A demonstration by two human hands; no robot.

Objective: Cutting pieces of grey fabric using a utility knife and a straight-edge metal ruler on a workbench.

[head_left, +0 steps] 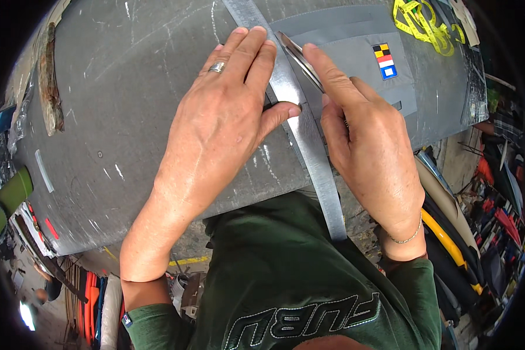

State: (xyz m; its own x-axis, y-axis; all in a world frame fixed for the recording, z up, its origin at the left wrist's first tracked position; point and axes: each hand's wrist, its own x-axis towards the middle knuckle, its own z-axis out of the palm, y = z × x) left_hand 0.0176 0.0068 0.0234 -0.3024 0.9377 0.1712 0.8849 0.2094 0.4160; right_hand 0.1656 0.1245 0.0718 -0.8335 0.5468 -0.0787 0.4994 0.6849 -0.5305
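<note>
A long metal ruler point(318, 160) runs at a slant across the grey tabletop and past its near edge, against my shirt. My left hand point(219, 114) lies over it, fingers stretched out and the thumb pressing on the metal. Just right of the ruler, my right hand point(370, 131) is closed around a slim metal utility knife point(300, 61). The knife's tip points up and left, close to the ruler's edge; most of its handle is hidden in the palm. Under both lies a grey sheet point(344, 52) bearing a small patch point(385, 61) of coloured flags.
A yellow tape measure point(420, 23) lies tangled at the far right. On the left of the table point(122, 111) rests a rough wooden stick point(51, 81). Rolls of material point(449, 245) stand below on the right, and more rolls point(93, 303) on the lower left.
</note>
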